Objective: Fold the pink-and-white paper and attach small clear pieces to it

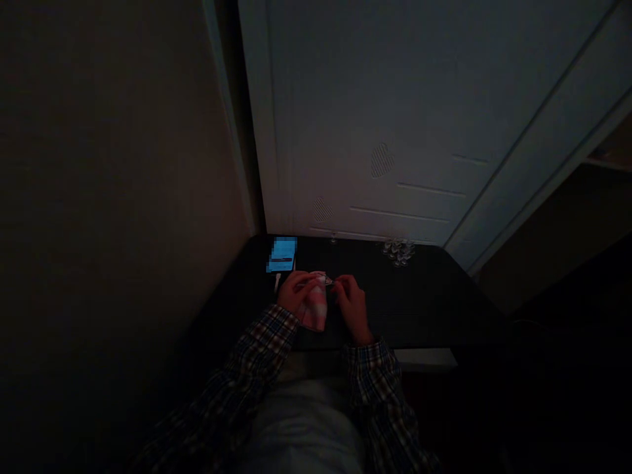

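A pink and white cloth (316, 309) hangs from my left hand (295, 289), whose fingers are closed on its upper part. At the cloth's top right corner is a small shiny piece (328, 281), too dim and small to name exactly. My right hand (351, 299) pinches the right end of this piece between thumb and fingers. Both hands are close together over the dark table (405, 309). Part of the cloth is covered by my left fingers.
A lit phone (283, 253) lies at the table's back left, with a white cable plug (277, 282) below it. Toward the back right sits a pile of shiny clear pieces (399, 251); a single one (334, 238) stands near the white panel (345, 131). The room is very dark.
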Tool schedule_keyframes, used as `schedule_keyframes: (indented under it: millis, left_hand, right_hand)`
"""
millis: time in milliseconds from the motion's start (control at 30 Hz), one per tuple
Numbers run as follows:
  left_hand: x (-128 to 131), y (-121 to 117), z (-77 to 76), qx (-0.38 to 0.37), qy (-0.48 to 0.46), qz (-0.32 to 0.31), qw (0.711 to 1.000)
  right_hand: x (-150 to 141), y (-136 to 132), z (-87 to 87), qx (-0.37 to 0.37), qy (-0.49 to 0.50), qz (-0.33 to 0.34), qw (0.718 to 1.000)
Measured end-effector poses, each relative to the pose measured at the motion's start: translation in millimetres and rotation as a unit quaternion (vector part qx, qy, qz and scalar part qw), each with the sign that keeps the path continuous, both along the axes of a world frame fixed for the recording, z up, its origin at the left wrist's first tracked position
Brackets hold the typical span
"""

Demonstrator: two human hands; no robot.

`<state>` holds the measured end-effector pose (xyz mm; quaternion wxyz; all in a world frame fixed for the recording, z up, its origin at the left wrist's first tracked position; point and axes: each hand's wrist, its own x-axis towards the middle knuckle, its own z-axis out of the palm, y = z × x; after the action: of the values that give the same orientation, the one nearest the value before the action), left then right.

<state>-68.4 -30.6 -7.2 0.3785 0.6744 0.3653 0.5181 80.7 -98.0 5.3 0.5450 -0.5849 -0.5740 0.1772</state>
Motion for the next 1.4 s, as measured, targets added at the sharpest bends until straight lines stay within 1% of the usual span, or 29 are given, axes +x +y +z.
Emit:
schedule_keyframes:
  millis: [133,300,533,600,800,933,1167,1267,1400]
  left_hand:
    - [-0.4,-0.1,0.8,0.003,0.003,0.003,1.000]
    - [-0.6,-1.5,2.5,0.004,0.004,-0.022,1.000]
    - [-1.7,1.5,-1.9,0.000,-0.002,-0.023,1.000]
    - [-0.8,2.0,-2.6,-0.011,-0.009,-0.019,1.000]
    - [2.9,2.1,-3.7,-0.075,-0.055,-0.012,0.996]
    - [2.1,6.0,-9.3,-0.096,-0.054,0.001,0.994]
    - [0.6,11.4,-19.5,-0.073,-0.028,0.008,0.997]
    - [0.7,11.7,-20.1,-0.052,-0.012,0.002,0.999]
    - [0.0,11.3,-18.0,-0.048,-0.007,0.000,0.999]
  right_hand:
    - [-0.2,0.0,-0.6,0.003,0.002,0.002,1.000]
    - [-0.5,-0.7,0.0,0.003,0.003,0.008,1.000]
    - [-1.2,0.0,-0.6,0.001,0.006,0.005,1.000]
    - [-0.9,0.0,-0.4,0.004,0.004,0.004,1.000]
    - [-0.5,-1.1,1.0,0.006,-0.002,0.003,1.000]
    - [-1.3,-1.5,1.9,0.006,0.002,0.000,1.000]
    - [-1.7,-3.0,4.0,0.012,0.010,-0.008,1.000]
    - [-1.6,-4.2,5.2,0.019,0.012,-0.009,1.000]
    - [-1.9,-4.3,6.2,0.025,0.017,-0.011,0.999]
